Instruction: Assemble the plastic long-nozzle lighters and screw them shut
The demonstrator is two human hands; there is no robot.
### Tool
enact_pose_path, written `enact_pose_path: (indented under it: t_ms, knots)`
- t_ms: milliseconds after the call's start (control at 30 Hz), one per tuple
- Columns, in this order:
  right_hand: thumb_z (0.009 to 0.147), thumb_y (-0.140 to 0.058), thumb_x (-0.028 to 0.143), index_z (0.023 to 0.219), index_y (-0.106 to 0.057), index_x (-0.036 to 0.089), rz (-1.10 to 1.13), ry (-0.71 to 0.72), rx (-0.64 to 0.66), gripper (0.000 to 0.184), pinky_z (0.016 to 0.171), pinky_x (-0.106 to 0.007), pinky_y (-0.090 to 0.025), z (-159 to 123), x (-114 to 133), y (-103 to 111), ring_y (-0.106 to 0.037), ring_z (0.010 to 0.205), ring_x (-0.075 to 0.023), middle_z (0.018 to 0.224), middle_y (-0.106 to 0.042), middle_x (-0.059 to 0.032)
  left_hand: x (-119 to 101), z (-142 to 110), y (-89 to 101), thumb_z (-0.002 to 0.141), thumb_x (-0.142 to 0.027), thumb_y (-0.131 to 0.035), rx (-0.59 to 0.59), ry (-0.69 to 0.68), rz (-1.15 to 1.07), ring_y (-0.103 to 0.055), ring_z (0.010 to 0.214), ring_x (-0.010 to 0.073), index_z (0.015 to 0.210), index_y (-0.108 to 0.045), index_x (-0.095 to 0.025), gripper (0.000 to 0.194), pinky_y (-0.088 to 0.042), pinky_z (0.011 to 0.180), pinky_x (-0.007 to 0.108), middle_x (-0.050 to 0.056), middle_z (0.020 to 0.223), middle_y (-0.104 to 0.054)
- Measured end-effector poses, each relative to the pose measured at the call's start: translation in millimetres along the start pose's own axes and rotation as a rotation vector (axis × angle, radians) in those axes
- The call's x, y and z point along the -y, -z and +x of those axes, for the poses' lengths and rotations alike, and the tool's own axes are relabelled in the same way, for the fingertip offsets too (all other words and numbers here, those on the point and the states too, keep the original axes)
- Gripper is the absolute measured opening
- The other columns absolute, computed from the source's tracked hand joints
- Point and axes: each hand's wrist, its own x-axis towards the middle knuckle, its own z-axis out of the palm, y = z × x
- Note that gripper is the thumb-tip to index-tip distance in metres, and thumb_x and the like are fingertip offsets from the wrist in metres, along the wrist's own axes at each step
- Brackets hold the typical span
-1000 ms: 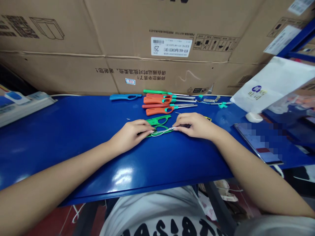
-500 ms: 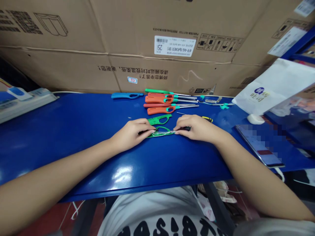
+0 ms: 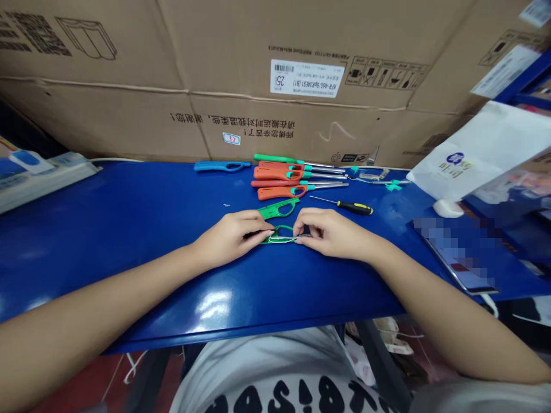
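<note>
My left hand [image 3: 235, 235] is closed in a pinch on the near green lighter shell half [image 3: 284, 228], low over the table. A thin white wire [image 3: 282, 240] runs along that shell between my two hands. At the shell's right end, my right hand [image 3: 321, 232] pinches the wire's end; its fingertips partly hide what lies there. Just beyond my left fingers lies the other green shell half [image 3: 279, 208], with a loop-shaped trigger opening. Behind my right hand rests a black and yellow screwdriver [image 3: 355, 207].
Several orange-red lighters [image 3: 282, 193] with metal tubes lie behind, beside a blue shell piece [image 3: 221, 166]. Small teal parts [image 3: 393, 185] are at the back right. A phone [image 3: 456, 258] lies right, a power strip [image 3: 47, 180] left. A cardboard box [image 3: 241, 57] walls the back.
My right hand has moved left and slightly nearer me, along the shell, and the screwdriver now shows whole. My left hand stays almost in place.
</note>
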Motion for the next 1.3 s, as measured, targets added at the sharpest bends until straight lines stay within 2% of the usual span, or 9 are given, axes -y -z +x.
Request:
enact_pose_path:
  t_ms: [267,433,567,700,1067,1300]
  knots:
    - [0.084,-0.066,0.009,0.096,-0.071,0.016,0.060,0.015,0.088,0.014,0.061,-0.021,-0.042,-5.0,1.3,6.5,-0.047,0.059,-0.0051,0.100,-0.061,-0.0021,-0.4,0.7,-0.3,0.099,-0.020,-0.060,-0.012,-0.003,0.013,-0.070,0.087,0.0154,0.106,-0.075,-0.015,0.017,-0.055,0.080,0.024,0.006,0.096,-0.073]
    - [0.089,-0.063,0.012,0.091,-0.070,0.015,0.014,0.037,0.026,0.008,0.063,-0.022,-0.041,-1.2,1.3,1.6,-0.052,0.067,-0.0086,0.089,-0.062,-0.0021,-3.9,0.8,-3.3,0.099,-0.021,-0.060,-0.067,0.016,0.033,-0.070,0.085,0.0157,0.106,-0.075,-0.013,0.018,-0.055,0.077,0.024,0.006,0.092,-0.073]
    - [0.088,-0.067,0.016,0.090,-0.068,0.015,-0.013,0.004,-0.039,0.002,0.063,-0.022,-0.040,2.7,1.6,-4.7,-0.048,0.061,-0.0081,0.078,-0.060,0.0015,-7.5,1.8,-4.7,0.101,-0.023,-0.059,-0.075,0.022,0.038,-0.070,0.085,0.0159,0.105,-0.074,-0.014,0.019,-0.056,0.077,0.025,0.006,0.092,-0.073]
    - [0.086,-0.072,0.020,0.097,-0.069,0.017,-0.052,0.000,-0.016,0.012,0.064,-0.022,-0.040,3.2,3.1,-7.1,-0.048,0.063,-0.0086,0.084,-0.060,0.0007,-8.4,2.2,-4.3,0.101,-0.023,-0.058,-0.070,0.024,0.030,-0.070,0.088,0.0164,0.106,-0.074,-0.015,0.019,-0.056,0.079,0.026,0.006,0.095,-0.073]
    - [0.095,-0.062,0.021,0.096,-0.065,0.019,-0.161,0.084,0.032,0.004,0.066,-0.024,-0.041,0.8,5.5,-6.6,-0.056,0.074,-0.0128,0.091,-0.064,-0.0020,-9.5,1.0,-2.7,0.099,-0.021,-0.060,-0.032,0.021,0.010,-0.068,0.087,0.0153,0.102,-0.075,-0.016,0.017,-0.055,0.080,0.026,0.006,0.096,-0.070]
    - [0.100,-0.055,0.022,0.099,-0.064,0.019,-0.156,0.110,0.021,0.010,0.074,-0.026,-0.044,-0.1,2.4,-5.7,-0.060,0.081,-0.0145,0.095,-0.067,-0.0035,-8.6,1.7,-1.1,0.099,-0.021,-0.060,-0.022,0.027,0.001,-0.067,0.086,0.0144,0.105,-0.075,-0.014,0.017,-0.053,0.079,0.025,0.006,0.095,-0.067]
